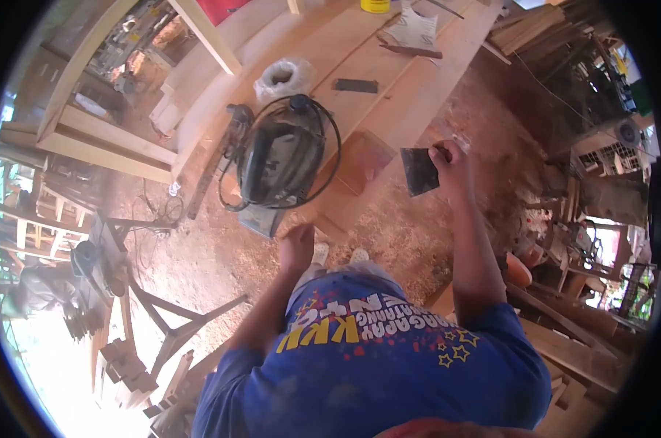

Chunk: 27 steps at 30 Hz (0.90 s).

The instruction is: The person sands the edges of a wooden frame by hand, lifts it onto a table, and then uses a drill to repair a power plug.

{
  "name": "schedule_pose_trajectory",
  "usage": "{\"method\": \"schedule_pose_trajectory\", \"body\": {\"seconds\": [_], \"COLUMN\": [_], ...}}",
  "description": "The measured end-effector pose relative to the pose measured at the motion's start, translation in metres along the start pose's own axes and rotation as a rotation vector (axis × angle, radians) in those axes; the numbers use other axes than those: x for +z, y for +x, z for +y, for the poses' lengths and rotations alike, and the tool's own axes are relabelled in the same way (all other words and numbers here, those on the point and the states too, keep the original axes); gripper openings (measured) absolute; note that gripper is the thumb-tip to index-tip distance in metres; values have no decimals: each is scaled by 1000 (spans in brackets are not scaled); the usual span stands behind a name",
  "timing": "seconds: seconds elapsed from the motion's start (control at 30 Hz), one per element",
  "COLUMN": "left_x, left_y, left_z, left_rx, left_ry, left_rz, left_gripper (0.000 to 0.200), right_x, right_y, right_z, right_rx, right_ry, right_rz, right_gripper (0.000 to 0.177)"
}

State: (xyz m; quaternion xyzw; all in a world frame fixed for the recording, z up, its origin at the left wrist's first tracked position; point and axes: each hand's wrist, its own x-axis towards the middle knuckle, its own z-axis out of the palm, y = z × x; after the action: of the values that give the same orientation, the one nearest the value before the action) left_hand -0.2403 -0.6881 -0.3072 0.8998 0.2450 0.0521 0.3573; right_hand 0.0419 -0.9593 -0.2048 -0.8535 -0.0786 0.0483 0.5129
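Observation:
My right hand [451, 157] holds a dark square of sandpaper [420, 172] by its edge, out past the side of the wooden workbench [411, 87]. Near the bench's front end, my left hand [296, 248] is closed in a fist; whether anything is in it stays hidden. Just ahead of that hand, a dark power tool [283, 157] rests on the bench with its black cord looped around it. A reddish flat sheet [369, 157] lies to the tool's right. Farther up are a dark flat strip [355, 86] and a roll in clear plastic [283, 77].
At the bench's far end stand a yellow container [375, 6] and a torn pale sheet [414, 33]. A wooden frame [111, 139] leans at the left. Sawdust covers the floor [199, 255]. Stacked timber [535, 33] and machinery line the right side.

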Motion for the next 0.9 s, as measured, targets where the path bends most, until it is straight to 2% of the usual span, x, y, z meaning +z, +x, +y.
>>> {"method": "schedule_pose_trajectory", "body": {"seconds": [0.03, 0.1, 0.13, 0.17, 0.2, 0.23, 0.3, 0.4, 0.47, 0.53, 0.57, 0.6, 0.63, 0.67, 0.7, 0.73, 0.77, 0.8, 0.87, 0.9], "left_x": [0, 6, 7, -5, 13, 23, 38, -15, -21, -12, -6, 13, 23, 39, 39, 43, 25, 1, -25, -39], "left_y": [-19, -63, -79, -104, -120, -147, -194, -224, -250, -254, -246, -250, -242, -233, -223, -207, -197, -192, -194, -192], "left_z": [-19, -65, -109, -102, -162, -193, -284, -279, -293, -286, -298, -324, -320, -328, -300, -307, -295, -288, -309, -326], "left_rx": [-19, -218, 76, -153, -288, -527, -348, -332, -147, -670, -320, -151, -162, -295, -792, -852, -844, -819, -775, -731], "left_ry": [99, 8, 343, 98, 155, 39, 380, 483, 616, 133, 516, 526, 383, 220, -23, -21, -1, 35, -164, -245], "left_rz": [-22, -114, -311, -246, -391, -324, -539, -716, -642, -233, -367, -283, -216, -249, -119, -247, -261, -278, -156, -109], "left_gripper": [24, 23, 24, 29, 28, 27, 29, 29, 27, 24, 20, 20, 20, 24, 32, 38, 37, 36, 38, 39], "right_x": [9, 34, 39, 41, 51, 61, 80, 100, 115, 143, 141, 140, 139, 124, 116, 104, 89, 71, 56, 59], "right_y": [11, 36, 39, 40, 56, 70, 95, 115, 113, 166, 169, 169, 191, 172, 189, 193, 207, 173, 134, 105], "right_z": [15, 37, 17, -6, -11, -6, 3, 8, 13, 103, 107, 113, 134, 89, 87, 81, 68, 6, -71, -102], "right_rx": [-26, -112, -134, -153, -197, -225, -250, -246, -252, -921, -885, -855, -914, -814, -859, -734, -751, -557, -468, -553], "right_ry": [-50, -137, -191, -249, -237, -232, -258, -377, -494, -846, -795, -741, -668, -563, -608, -475, -567, -626, -660, -642], "right_rz": [-29, -77, -102, -125, -134, -152, -219, -321, -364, -402, -325, -268, -188, -204, -165, -54, -18, -45, 63, 135], "right_gripper": [24, 24, 25, 27, 28, 28, 30, 31, 35, 41, 42, 44, 43, 46, 44, 45, 42, 43, 43, 41]}}
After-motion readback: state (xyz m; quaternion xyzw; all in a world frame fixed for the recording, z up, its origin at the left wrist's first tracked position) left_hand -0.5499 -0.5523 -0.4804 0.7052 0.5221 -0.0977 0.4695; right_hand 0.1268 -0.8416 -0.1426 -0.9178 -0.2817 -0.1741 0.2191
